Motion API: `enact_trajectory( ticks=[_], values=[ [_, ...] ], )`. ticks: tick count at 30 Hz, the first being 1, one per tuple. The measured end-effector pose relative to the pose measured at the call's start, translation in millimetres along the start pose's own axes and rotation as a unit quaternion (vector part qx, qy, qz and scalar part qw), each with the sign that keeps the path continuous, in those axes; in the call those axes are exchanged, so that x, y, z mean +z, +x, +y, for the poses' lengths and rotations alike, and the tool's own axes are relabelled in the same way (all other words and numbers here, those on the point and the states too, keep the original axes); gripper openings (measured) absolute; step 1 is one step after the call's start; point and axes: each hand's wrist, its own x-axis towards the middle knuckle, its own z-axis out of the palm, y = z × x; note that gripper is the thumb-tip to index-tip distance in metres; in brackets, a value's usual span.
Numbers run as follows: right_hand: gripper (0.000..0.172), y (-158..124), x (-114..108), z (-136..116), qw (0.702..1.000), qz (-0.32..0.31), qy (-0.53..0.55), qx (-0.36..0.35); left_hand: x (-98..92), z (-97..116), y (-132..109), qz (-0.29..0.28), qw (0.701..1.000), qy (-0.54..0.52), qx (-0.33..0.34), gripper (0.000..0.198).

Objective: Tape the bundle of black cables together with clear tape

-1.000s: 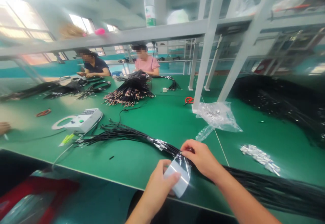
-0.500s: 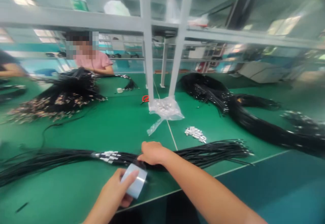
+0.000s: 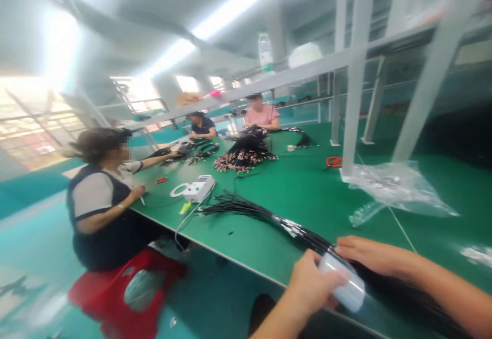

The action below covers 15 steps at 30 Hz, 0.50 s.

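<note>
My left hand (image 3: 311, 285) is closed around a wide, pale, shiny roll of tape (image 3: 351, 290), held against the near side of the cable bundle. The bundle of black cables (image 3: 249, 204) lies lengthwise along the table's front edge, with white labels or sleeves (image 3: 292, 227) partway along it. On the bundle, just beyond the roll, my right hand (image 3: 363, 252) grips the cables, its fingertips bent over them. The right forearm covers part of the bundle's right end.
A clear bag of small parts (image 3: 395, 185) lies by the shelf post (image 3: 355, 98). Red-handled scissors (image 3: 334, 161), a white box (image 3: 200, 188) and a heap of black cables (image 3: 246, 149) are on the green table. A co-worker (image 3: 102, 195) sits at left on a red stool (image 3: 126, 298); others sit farther back.
The view has swung left, bringing the seated co-worker, red stool and white box into sight. Both hands stay at the cable bundle, with the tape roll still in my left hand.
</note>
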Motion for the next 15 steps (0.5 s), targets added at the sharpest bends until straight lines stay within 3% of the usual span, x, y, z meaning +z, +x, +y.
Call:
enact_trajectory(
  ticks=[5, 10, 15],
  values=[
    [0.030, -12.3, -10.4, -5.9, 0.986, -0.074, 0.135, 0.065, -2.0, -6.2, -10.6, -0.015, 1.000, 0.017, -0.005, 0.039],
    [0.020, -16.9, -29.0, -23.4, 0.974, -0.049, 0.186, 0.123, -2.7, -5.0, -4.0, -0.058, 0.997, 0.050, 0.001, 0.042],
    [0.019, -26.7, -37.5, -35.3, 0.974, -0.026, 0.189, 0.125, 2.9, 7.2, 3.7, -0.071, 0.995, 0.063, 0.032, 0.047]
  ],
)
